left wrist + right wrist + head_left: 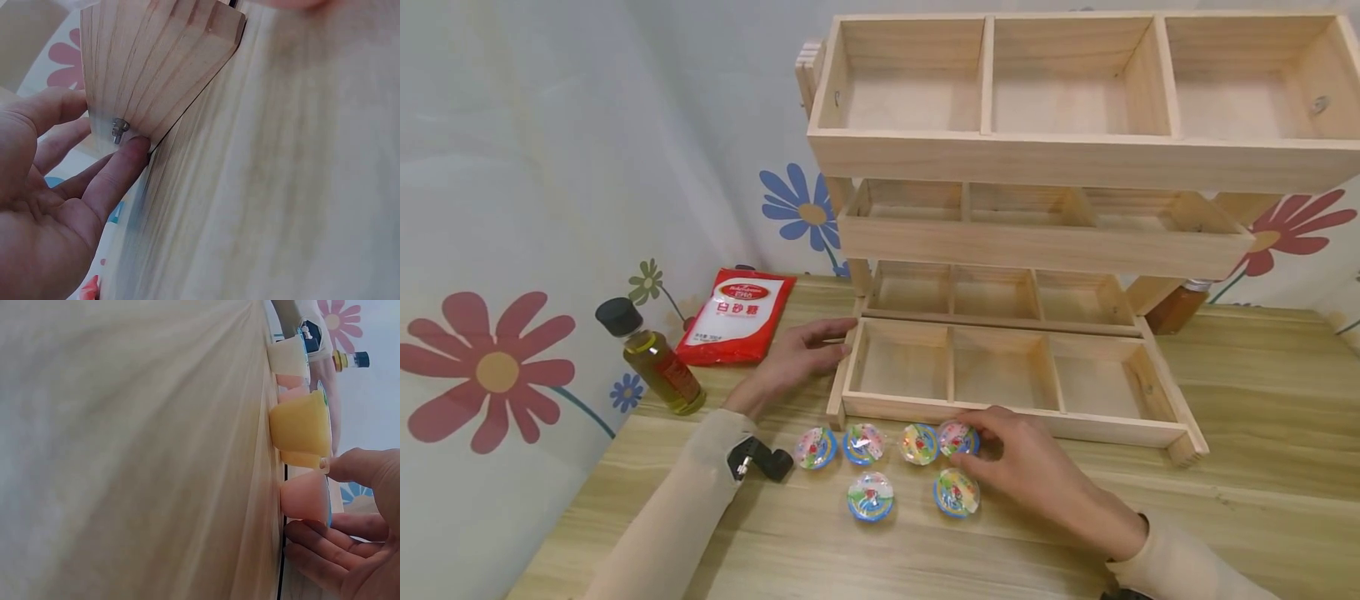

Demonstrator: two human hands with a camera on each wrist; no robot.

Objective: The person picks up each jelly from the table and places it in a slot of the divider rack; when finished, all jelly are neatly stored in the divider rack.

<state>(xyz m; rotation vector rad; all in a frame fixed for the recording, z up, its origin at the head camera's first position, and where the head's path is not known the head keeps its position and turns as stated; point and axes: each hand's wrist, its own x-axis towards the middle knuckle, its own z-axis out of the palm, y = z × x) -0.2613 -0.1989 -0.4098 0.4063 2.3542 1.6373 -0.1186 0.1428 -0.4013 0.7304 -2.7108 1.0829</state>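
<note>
My right hand [1026, 458] pinches a pink jelly cup [957, 437] at the right end of a row, thumb on one side and fingers on the other. In the right wrist view the pink cup stands upright on the table, beside a yellow jelly cup [300, 425]. Several more small lidded cups stand around it, including one with a yellow lid [957, 493] and another [871, 497] in front. Against the left side of a tiered wooden rack [1060, 158] rest the extended fingers of my left hand [793, 362]; the left wrist view shows them near a metal bolt [119, 130].
A red and white sugar bag [737, 321] and an oil bottle [662, 367] with a black cap are on the left. Behind the rack's right side stands an amber bottle [1180, 308]. A flowered curtain [587, 167] hangs behind the wooden table [1262, 400].
</note>
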